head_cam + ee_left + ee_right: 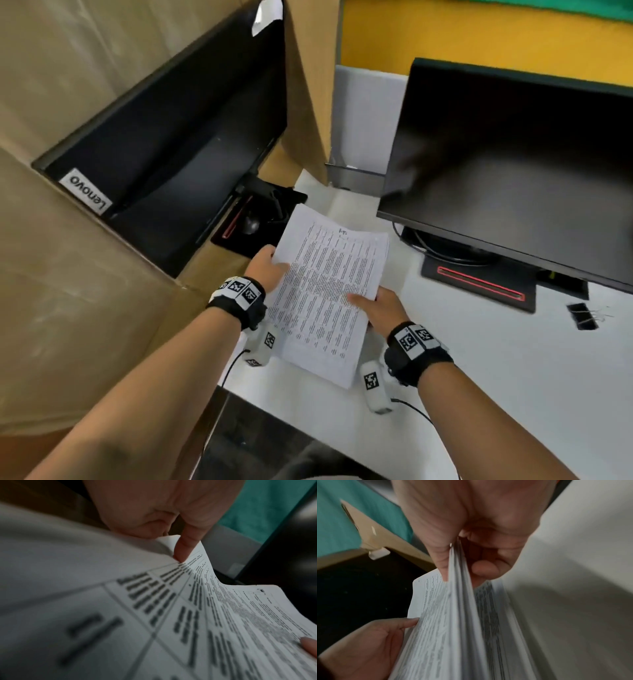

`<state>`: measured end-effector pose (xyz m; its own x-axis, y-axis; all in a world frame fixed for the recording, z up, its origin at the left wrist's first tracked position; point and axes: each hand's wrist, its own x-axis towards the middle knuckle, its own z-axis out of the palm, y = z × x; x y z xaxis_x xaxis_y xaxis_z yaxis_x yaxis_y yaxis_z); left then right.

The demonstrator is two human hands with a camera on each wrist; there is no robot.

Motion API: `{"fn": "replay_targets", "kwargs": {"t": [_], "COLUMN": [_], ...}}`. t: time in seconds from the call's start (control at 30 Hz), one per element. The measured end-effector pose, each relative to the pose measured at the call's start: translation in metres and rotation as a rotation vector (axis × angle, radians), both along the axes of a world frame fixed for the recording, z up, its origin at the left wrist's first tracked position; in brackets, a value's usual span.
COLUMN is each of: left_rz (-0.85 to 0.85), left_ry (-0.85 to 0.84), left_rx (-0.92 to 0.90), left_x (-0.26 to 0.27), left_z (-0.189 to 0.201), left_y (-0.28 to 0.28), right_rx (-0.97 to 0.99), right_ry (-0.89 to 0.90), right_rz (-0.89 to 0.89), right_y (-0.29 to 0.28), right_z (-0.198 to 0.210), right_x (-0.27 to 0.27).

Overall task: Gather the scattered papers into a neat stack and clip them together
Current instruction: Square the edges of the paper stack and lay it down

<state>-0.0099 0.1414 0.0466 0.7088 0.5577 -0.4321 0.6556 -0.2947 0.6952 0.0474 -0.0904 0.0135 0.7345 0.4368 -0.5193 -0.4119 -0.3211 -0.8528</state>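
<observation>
Both forearms reached in; left hand (269, 265) and right hand (380, 308) pinched opposite edges of the papers (325, 291), held above the white bench (513, 370). Sheets fanned unevenly: best tapped square before taking the binder clips (582, 317).

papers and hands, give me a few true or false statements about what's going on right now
1. Both hands hold the papers. True: the left hand grips one side, the right hand the other.
2. A binder clip is already on the papers. False: it lies on the desk, right of the hands.
3. The top sheet is blank. False: it is covered in printed text.
4. Both monitor screens are dark. True: the left monitor and the right monitor show nothing.
</observation>
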Motion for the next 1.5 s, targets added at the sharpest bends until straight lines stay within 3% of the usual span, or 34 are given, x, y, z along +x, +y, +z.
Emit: {"fn": "replay_targets", "kwargs": {"t": [0.2,0.4,0.6,0.73,1.0,1.13,1.27,1.5], "left_rz": [0.014,0.001,0.018,0.080,0.184,0.137,0.071,-0.109], "left_ry": [0.077,0.100,0.187,0.176,0.298,0.338,0.271,0.126], "left_rx": [-0.037,0.032,0.240,0.223,-0.001,-0.065,-0.116,-0.175], "left_x": [-0.010,0.002,0.004,0.008,0.017,0.017,0.023,0.041], "left_z": [-0.035,-0.050,-0.067,-0.073,-0.068,-0.066,-0.063,-0.043], "left_y": [0.013,0.017,0.022,0.015,0.020,0.004,-0.028,-0.119], "right_rx": [-0.152,-0.310,-0.506,-0.430,-0.400,-0.459,-0.386,-0.295], "right_ry": [-0.074,-0.159,-0.206,-0.093,0.080,0.107,0.095,0.171], "right_rz": [0.002,-0.015,-0.024,-0.189,-0.226,-0.199,-0.180,-0.319], "right_y": [0.020,0.028,0.030,0.034,0.039,0.028,0.004,-0.095], "right_z": [-0.032,-0.038,-0.049,-0.036,-0.051,-0.056,-0.053,-0.039], "right_x": [-0.012,-0.006,-0.002,0.001,0.012,0.017,0.020,0.027]}}
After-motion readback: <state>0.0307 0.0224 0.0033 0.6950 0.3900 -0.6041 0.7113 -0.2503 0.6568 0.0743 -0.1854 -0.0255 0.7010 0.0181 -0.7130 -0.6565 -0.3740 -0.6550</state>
